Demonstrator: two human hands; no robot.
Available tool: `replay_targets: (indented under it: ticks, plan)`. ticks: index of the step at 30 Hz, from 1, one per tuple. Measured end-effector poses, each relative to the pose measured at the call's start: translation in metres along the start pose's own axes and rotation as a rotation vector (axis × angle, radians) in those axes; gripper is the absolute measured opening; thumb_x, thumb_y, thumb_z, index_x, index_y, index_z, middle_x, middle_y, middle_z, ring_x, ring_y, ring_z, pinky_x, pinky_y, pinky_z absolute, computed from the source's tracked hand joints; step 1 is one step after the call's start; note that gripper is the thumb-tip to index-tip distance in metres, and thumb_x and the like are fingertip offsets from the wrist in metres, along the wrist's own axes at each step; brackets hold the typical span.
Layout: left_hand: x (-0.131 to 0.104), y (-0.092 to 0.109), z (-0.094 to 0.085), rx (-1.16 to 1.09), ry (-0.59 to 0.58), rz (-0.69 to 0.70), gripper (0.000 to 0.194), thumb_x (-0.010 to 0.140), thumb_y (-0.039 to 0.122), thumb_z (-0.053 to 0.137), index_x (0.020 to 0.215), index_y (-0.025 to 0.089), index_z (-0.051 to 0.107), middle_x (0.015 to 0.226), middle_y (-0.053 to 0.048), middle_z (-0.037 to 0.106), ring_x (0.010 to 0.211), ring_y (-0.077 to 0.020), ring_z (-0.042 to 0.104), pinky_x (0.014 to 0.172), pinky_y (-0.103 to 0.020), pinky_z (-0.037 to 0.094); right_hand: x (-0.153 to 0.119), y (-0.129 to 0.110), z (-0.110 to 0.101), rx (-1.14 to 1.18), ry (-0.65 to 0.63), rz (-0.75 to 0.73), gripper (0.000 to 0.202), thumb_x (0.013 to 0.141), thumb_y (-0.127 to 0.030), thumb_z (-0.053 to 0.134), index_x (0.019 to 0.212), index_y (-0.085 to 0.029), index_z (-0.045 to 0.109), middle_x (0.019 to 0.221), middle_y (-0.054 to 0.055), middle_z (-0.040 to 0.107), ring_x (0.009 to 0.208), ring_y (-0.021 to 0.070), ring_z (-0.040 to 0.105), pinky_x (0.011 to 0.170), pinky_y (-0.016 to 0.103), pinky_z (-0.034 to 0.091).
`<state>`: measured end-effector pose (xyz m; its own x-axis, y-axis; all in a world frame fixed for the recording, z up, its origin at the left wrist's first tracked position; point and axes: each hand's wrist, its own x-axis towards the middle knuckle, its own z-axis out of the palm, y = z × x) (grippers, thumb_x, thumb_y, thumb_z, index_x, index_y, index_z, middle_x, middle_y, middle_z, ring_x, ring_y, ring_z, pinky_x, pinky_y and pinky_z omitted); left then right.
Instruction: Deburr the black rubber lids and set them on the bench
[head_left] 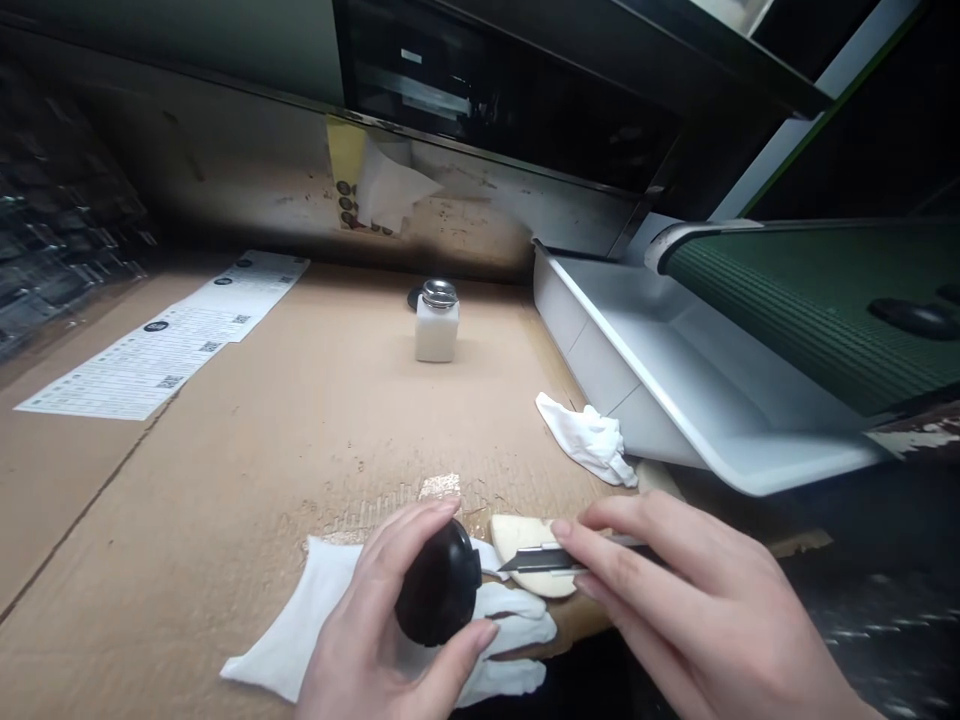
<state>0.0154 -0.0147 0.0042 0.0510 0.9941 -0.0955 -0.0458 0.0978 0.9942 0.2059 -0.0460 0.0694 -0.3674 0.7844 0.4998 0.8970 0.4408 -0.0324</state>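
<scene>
See one bottle toward back of table, one grey tray at right, one crumpled white cloth beside tray. Note one white glove beneath left hand and one pale pad beneath knife, crowding the work spot. Grip one black disc in left hand; clamp one knife in right hand, blade tip near disc. Count printed sheets at far left: at least two.

Single head-worn view, forward and down across a cardboard-covered worktop, hands close below.
</scene>
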Motion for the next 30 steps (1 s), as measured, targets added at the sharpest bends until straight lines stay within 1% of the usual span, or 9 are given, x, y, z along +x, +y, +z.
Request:
replay_targets:
  ticks: [4, 9, 14, 18, 21, 23, 26, 28, 30]
  plan:
    - [0.004, -0.006, -0.001, 0.071, 0.018, 0.018, 0.047, 0.057, 0.027, 0.077, 0.102, 0.034, 0.065, 0.116, -0.001, 0.06, 0.116, -0.0289, 0.047, 0.107, -0.036, 0.026, 0.002, -0.003, 0.004, -0.095, 0.0, -0.108, 0.024, 0.087, -0.018, 0.043, 0.095, -0.015, 0.065, 0.082, 0.008, 0.065, 0.067, 0.0156, 0.057, 0.054, 0.029, 0.045]
    - [0.003, -0.01, -0.003, 0.152, 0.008, 0.063, 0.047, 0.06, 0.027, 0.075, 0.105, 0.034, 0.063, 0.118, -0.001, 0.059, 0.115, -0.028, 0.048, 0.105, -0.035, 0.028, 0.013, -0.007, 0.007, -0.157, -0.034, -0.149, 0.027, 0.088, -0.016, 0.04, 0.089, -0.014, 0.067, 0.07, 0.007, 0.062, 0.061, 0.0153, 0.054, 0.048, 0.03, 0.038]
    - [0.003, -0.01, -0.004, 0.121, 0.027, 0.053, 0.046, 0.059, 0.026, 0.076, 0.103, 0.034, 0.064, 0.117, 0.0, 0.06, 0.115, -0.0278, 0.048, 0.106, -0.035, 0.028, 0.019, -0.008, 0.009, -0.153, -0.092, -0.203, 0.029, 0.087, -0.015, 0.039, 0.083, -0.013, 0.068, 0.064, 0.006, 0.057, 0.056, 0.0149, 0.05, 0.044, 0.03, 0.034]
    - [0.003, -0.011, -0.003, 0.111, 0.044, 0.043, 0.046, 0.056, 0.026, 0.078, 0.101, 0.033, 0.065, 0.115, 0.0, 0.06, 0.114, -0.0277, 0.048, 0.105, -0.033, 0.028, 0.021, -0.008, 0.012, -0.158, -0.093, -0.214, 0.026, 0.084, -0.012, 0.042, 0.075, -0.015, 0.067, 0.066, 0.006, 0.058, 0.059, 0.0154, 0.051, 0.047, 0.031, 0.035]
    - [0.004, -0.014, -0.003, 0.129, 0.042, 0.059, 0.047, 0.057, 0.026, 0.077, 0.102, 0.032, 0.064, 0.116, 0.0, 0.059, 0.114, -0.0279, 0.048, 0.105, -0.035, 0.029, 0.022, -0.01, 0.013, -0.167, -0.091, -0.221, 0.024, 0.081, -0.011, 0.045, 0.072, -0.016, 0.067, 0.065, 0.005, 0.057, 0.059, 0.0157, 0.049, 0.048, 0.032, 0.032]
    - [0.005, -0.016, -0.004, 0.165, 0.025, 0.091, 0.047, 0.06, 0.026, 0.075, 0.105, 0.032, 0.062, 0.118, -0.001, 0.059, 0.113, -0.0277, 0.05, 0.105, -0.038, 0.03, 0.022, -0.012, 0.012, -0.174, -0.09, -0.207, 0.023, 0.08, -0.012, 0.046, 0.073, -0.017, 0.067, 0.062, 0.004, 0.055, 0.057, 0.0151, 0.046, 0.048, 0.032, 0.029]
    - [0.005, -0.02, -0.005, 0.27, -0.018, 0.19, 0.046, 0.066, 0.025, 0.07, 0.109, 0.034, 0.057, 0.118, 0.0, 0.058, 0.111, -0.0262, 0.051, 0.103, -0.043, 0.032, 0.022, -0.015, 0.01, -0.182, -0.121, -0.184, 0.02, 0.08, -0.014, 0.048, 0.077, -0.017, 0.067, 0.061, 0.003, 0.053, 0.055, 0.0147, 0.044, 0.049, 0.032, 0.027]
    - [0.004, -0.022, -0.006, 0.313, -0.031, 0.229, 0.046, 0.069, 0.025, 0.068, 0.111, 0.037, 0.055, 0.119, 0.001, 0.057, 0.112, -0.0247, 0.049, 0.103, -0.042, 0.032, 0.023, -0.016, 0.008, -0.181, -0.139, -0.176, 0.019, 0.079, -0.014, 0.049, 0.079, -0.017, 0.067, 0.062, 0.002, 0.053, 0.055, 0.0147, 0.044, 0.049, 0.032, 0.027]
    - [0.003, -0.022, -0.006, 0.303, -0.025, 0.224, 0.046, 0.068, 0.024, 0.069, 0.11, 0.038, 0.055, 0.119, 0.002, 0.057, 0.113, -0.0236, 0.049, 0.103, -0.04, 0.031, 0.024, -0.015, 0.005, -0.157, -0.161, -0.177, 0.02, 0.079, -0.014, 0.048, 0.082, -0.017, 0.067, 0.063, 0.002, 0.054, 0.057, 0.0149, 0.045, 0.05, 0.032, 0.027]
